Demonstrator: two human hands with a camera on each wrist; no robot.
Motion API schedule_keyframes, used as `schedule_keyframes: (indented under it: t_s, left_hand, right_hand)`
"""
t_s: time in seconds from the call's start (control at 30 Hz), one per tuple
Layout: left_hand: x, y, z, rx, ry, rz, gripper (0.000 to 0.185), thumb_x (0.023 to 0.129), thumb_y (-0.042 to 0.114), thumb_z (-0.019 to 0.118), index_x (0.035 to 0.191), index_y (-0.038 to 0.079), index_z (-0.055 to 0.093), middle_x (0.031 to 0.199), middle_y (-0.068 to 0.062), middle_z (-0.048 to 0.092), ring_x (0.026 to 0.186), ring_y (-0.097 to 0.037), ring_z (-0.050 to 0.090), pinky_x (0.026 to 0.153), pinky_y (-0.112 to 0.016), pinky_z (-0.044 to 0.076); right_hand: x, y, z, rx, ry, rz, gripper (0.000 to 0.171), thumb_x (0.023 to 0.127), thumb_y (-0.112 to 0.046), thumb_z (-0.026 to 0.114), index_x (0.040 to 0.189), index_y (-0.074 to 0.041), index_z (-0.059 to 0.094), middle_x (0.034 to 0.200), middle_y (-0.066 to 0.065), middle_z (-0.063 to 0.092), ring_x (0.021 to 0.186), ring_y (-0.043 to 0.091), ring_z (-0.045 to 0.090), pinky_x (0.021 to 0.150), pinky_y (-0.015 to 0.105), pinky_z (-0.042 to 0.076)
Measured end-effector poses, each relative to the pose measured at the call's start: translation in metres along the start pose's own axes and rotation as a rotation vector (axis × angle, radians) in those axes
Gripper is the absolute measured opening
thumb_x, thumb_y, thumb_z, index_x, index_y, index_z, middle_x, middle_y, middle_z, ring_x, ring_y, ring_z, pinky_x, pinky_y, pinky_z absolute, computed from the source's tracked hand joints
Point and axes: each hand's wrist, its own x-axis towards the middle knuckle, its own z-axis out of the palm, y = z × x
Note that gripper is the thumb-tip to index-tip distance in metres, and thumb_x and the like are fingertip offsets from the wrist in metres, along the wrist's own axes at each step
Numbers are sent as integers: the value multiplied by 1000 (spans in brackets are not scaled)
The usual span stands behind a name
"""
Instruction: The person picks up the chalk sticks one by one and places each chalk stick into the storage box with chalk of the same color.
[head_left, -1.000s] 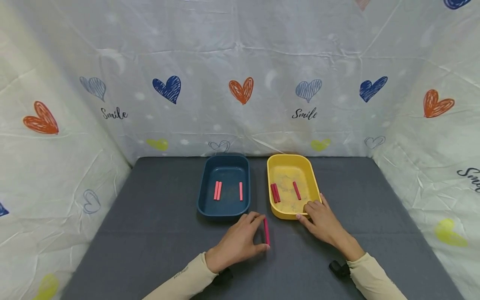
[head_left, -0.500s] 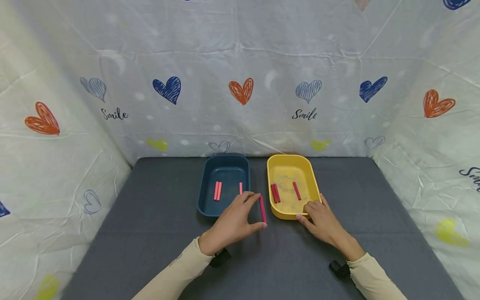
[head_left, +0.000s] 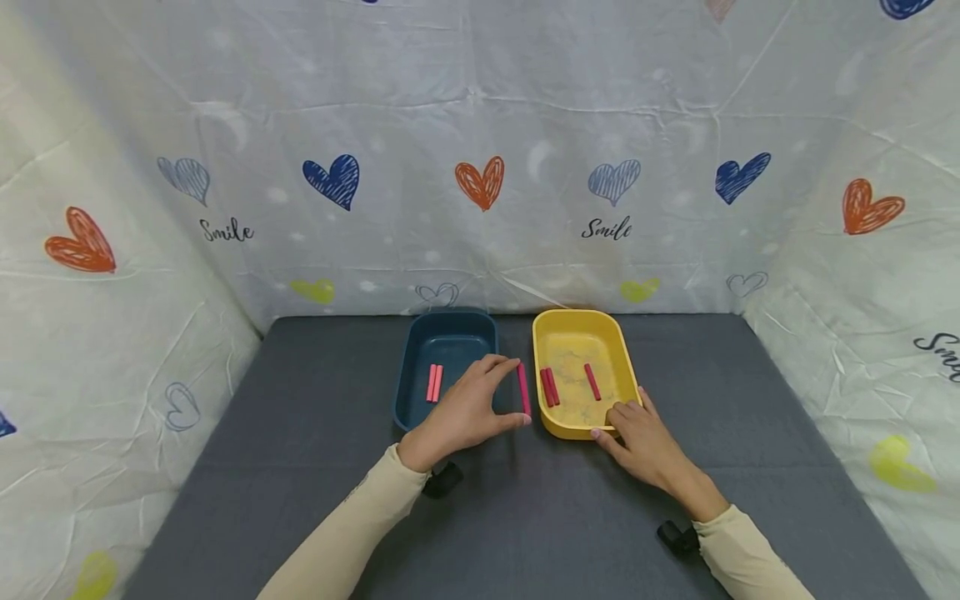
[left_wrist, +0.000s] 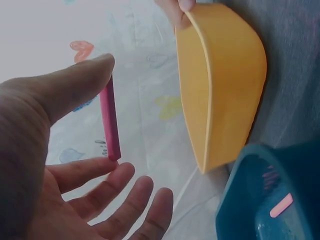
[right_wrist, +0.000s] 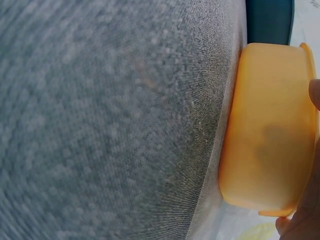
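Note:
My left hand (head_left: 461, 408) pinches a slim magenta stick (head_left: 523, 390) by its two ends, thumb at one end and a fingertip at the other. It hovers over the gap between the two trays, overlapping the blue tray (head_left: 450, 321) in the head view. With thumb outside and fingers over the rim, my right hand (head_left: 648, 442) holds the near right corner of the yellow tray (head_left: 577, 333). Inside the yellow tray lie a pair of dark red sticks (head_left: 550, 387) and a single red stick (head_left: 592, 382). Two light pink sticks (head_left: 434, 383) lie in the blue tray.
Another light pink stick (left_wrist: 281, 205) shows inside the blue tray in the left wrist view; my left hand hides it from the head. Both trays stand near the back edge of the dark grey table (head_left: 300, 467), before a heart-printed curtain (head_left: 405, 217).
My left hand has lifted the magenta stick and moved away from me, from in front of the trays to between them. The right hand stays on the yellow tray.

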Motion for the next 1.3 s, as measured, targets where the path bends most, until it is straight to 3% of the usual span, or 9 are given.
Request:
schedule_keyframes:
  t_s: [0.43, 1.3]
  left_hand:
    - [28, -3, -3, -5, 13, 40, 83, 81, 49, 77, 149, 17, 43, 148, -6, 44, 134, -25, 45, 108, -48, 46]
    - [83, 19, 13, -84, -68, 68, 82, 82, 49, 76, 148, 16, 43, 152, -7, 41, 133, -26, 47, 109, -45, 45]
  right_hand:
    - [0, 1, 0, 7, 12, -11, 25, 96, -40, 61, 82, -21, 53, 76, -7, 48, 81, 17, 53, 117, 63, 21]
    - [1, 4, 3, 1, 13, -19, 26, 96, -40, 60, 83, -19, 54, 78, -6, 51, 82, 18, 54, 117, 63, 21]
